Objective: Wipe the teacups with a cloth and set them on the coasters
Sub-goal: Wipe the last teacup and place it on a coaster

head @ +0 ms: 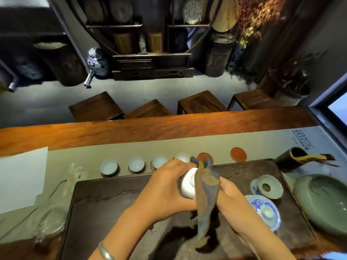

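Over a dark stone tray (112,199), the left hand (165,186) gripped a white glazed teacup (187,185), its fingers curled round the bowl, while the right hand (231,196) pinched a brown-and-blue cloth (206,190) against it. At 12 o'clock, four pale cups (136,163) sat on the surface beside two empty red round coasters (238,154).

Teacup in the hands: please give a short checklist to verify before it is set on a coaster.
1. Left hand grip on teacup: ok.
2. Cloth against the cup, held by right hand: ok.
3. Cup fully wiped: cannot tell.
4. Nearest red coaster free: ok, though the cloth partly hides it.
5. Far red coaster free: ok.
6. Four placed cups upright in the row: ok.
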